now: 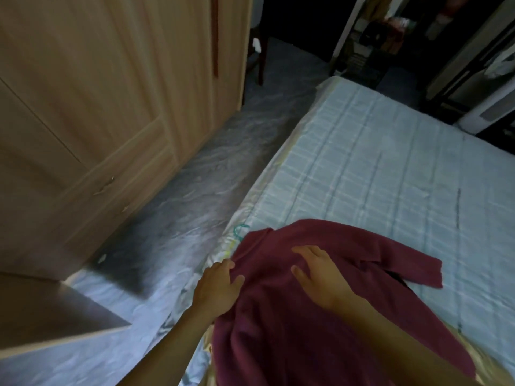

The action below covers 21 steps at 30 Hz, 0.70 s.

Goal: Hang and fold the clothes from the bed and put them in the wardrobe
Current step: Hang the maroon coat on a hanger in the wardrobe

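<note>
So the dark maroon knit shirt (306, 316) is lying on the near corner of the bed with the pale blue checked sheet (390, 168). Its long axis runs roughly from 6 o'clock up to 12, collar end pointing at 11, one sleeve flopped out toward 3. A teal plastic hanger hook (240, 229) pokes out at the collar. Left hand (220, 285) pinches the shirt's left edge, grip curled round the fabric. Right hand (320, 271) lies flat on the shirt, fingers spread. The light wooden wardrobe (97, 107) stands off at 10 o'clock.

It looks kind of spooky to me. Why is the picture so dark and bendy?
Head view: dim room light, far doorway nearly black; wide lens curves the wardrobe and bed edges; floor streaked with motion blur; maroon shirt and hands fairly clear.
</note>
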Tool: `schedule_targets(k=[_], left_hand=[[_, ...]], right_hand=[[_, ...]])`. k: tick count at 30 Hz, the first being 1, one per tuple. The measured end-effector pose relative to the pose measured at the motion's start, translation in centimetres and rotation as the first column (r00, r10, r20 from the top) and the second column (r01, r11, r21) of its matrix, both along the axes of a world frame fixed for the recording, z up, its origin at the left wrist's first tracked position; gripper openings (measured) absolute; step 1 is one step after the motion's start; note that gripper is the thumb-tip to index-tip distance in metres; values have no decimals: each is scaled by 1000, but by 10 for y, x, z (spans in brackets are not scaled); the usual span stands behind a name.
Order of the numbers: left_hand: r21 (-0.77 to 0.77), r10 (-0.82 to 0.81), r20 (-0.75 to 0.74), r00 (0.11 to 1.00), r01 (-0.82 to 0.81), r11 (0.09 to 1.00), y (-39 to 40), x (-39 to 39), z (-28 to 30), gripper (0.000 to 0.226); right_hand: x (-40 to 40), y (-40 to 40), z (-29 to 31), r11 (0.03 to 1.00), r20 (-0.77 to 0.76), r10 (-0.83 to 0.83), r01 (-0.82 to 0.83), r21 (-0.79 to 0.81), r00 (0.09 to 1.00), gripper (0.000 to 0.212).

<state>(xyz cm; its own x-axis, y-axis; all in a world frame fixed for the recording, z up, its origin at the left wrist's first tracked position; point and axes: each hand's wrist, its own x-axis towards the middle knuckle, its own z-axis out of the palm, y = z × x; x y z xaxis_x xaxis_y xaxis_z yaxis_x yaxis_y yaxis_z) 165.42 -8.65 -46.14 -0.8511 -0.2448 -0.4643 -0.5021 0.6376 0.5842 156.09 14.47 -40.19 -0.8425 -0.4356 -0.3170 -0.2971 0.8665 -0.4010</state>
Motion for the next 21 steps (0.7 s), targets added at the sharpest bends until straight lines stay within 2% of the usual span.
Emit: schedule_targets(k=[5, 8, 11, 17, 21], left_hand=[[21, 137, 55, 989, -138, 990, -5, -27, -44, 46], [2, 149, 126, 981, -150, 989, -5, -38, -70, 62], [-2, 167, 177, 970, -169, 986, 6, -44, -93, 65], [-139, 193, 125, 973, -175, 975, 38, -43, -125, 59], [-204, 153, 58, 986, -139, 969, 43, -49, -128, 53]], right_hand=[[-66, -26, -47, 996, -2, 84, -84, -4, 996, 49], [-102, -40, -84, 987, -8, 158, -158, -24, 987, 43], [-132, -49, -123, 977, 30, 211, -211, 7, 977, 50], [-151, -57, -183, 923, 223, 303, -344, 175, 927, 58], [-148, -48, -200, 931, 119, 286, -305, 199, 951, 50]])
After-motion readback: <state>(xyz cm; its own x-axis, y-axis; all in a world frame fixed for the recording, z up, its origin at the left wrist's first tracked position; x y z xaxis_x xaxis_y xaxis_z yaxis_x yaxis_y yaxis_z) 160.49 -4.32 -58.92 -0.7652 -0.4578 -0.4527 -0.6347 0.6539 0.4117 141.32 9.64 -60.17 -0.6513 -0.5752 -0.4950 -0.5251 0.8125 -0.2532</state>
